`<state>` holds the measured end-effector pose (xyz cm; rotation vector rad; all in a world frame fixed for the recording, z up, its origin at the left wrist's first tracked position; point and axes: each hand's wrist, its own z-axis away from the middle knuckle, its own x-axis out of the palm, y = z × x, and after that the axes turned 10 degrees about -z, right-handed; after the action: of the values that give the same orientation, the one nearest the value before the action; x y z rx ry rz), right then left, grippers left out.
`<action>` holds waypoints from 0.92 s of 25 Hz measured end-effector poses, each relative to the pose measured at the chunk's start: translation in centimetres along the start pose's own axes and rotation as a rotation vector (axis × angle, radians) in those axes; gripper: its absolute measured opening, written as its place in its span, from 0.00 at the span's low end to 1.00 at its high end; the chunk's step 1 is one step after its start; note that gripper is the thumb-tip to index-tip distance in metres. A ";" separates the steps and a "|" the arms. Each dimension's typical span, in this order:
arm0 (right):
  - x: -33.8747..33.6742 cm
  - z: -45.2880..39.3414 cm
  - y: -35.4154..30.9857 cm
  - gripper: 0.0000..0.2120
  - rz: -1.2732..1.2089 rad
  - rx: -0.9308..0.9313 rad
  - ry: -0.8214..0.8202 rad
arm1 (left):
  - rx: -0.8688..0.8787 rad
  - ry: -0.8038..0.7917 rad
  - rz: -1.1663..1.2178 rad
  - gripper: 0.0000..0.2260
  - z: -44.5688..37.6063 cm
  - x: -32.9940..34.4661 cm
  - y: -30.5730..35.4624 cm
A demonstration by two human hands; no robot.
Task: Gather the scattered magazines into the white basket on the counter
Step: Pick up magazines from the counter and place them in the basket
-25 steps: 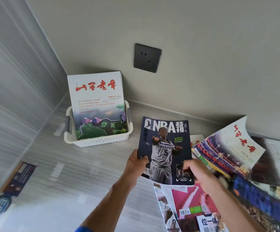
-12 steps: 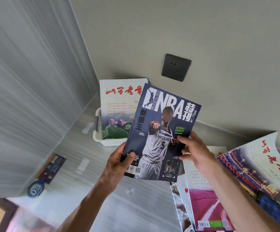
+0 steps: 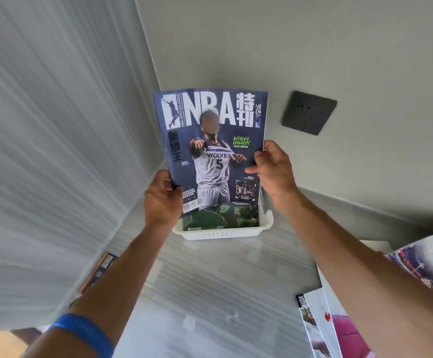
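Grey, wood-grained laminate makes up the surface [image 3: 210, 280], which runs into a corner between a pale ribbed wall on the left and a plain beige wall carrying a dark square socket plate [image 3: 309, 112]. Loose magazines [image 3: 321, 329] with white and pink covers lie fanned at the lower right edge. Held upright over the corner is the dark-blue glossy NBA magazine [image 3: 211, 151], its cover showing big white "NBA" lettering, a basketball player in a white Wolves number 5 jersey and small green text. Its bottom edge is down inside the white perforated plastic basket [image 3: 223, 232], in front of another magazine with a green landscape cover [image 3: 223, 215] already standing there. The left hand [image 3: 162, 200] pinches the magazine's lower left edge, thumb on the cover. The right hand [image 3: 274, 169] grips the right edge higher up, thumb across the front. A blue wristband [image 3: 86, 332] circles the left forearm.
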<state>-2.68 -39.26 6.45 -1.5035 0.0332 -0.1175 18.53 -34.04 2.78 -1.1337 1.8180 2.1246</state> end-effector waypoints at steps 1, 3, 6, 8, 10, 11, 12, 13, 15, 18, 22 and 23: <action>0.1 -0.3 1.2 0.08 0.012 0.023 0.005 | 0.002 -0.019 -0.145 0.06 -0.5 0.4 -1.0; -0.3 -0.2 3.6 0.08 0.069 0.109 0.010 | -0.012 -0.059 -0.438 0.06 -1.2 1.1 -3.0; -0.6 0.4 6.3 0.13 0.248 0.194 -0.033 | -0.151 -0.199 -0.544 0.17 -0.8 1.8 -5.3; -0.7 0.9 7.1 0.16 0.287 0.205 -0.054 | -0.151 -0.310 -0.341 0.16 0.3 2.2 -6.3; -1.1 1.1 7.2 0.16 0.272 0.222 -0.034 | -0.122 -0.338 -0.257 0.16 0.7 2.4 -6.6; -1.4 1.3 7.3 0.17 0.265 0.236 -0.019 | -0.104 -0.351 -0.242 0.17 0.4 2.7 -6.5; -1.9 1.5 7.4 0.19 0.266 0.241 0.001 | -0.084 -0.376 -0.237 0.19 0.1 3.0 -6.2; -2.6 1.8 7.6 0.23 0.258 0.244 0.026 | -0.066 -0.407 -0.226 0.21 -0.2 3.5 -6.0; -4.0 2.4 7.8 0.26 0.265 0.250 0.093 | -0.044 -0.466 -0.194 0.24 -0.6 4.6 -5.2; -6.2 2.3 8.2 0.28 0.302 0.261 0.222 | -0.047 -0.512 -0.197 0.25 -1.1 5.7 -4.8; -7.7 0.7 7.9 0.34 0.149 0.457 0.267 | -0.133 -0.577 -0.181 0.23 -1.4 6.0 -4.2; -7.8 0.7 7.9 0.34 0.165 0.477 0.272 | -0.122 -0.551 -0.188 0.23 -1.2 6.0 -4.1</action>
<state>-9.96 -37.33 -1.82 -0.9956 0.3253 -0.1822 16.99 -36.22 -4.07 -0.6133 1.3000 2.1726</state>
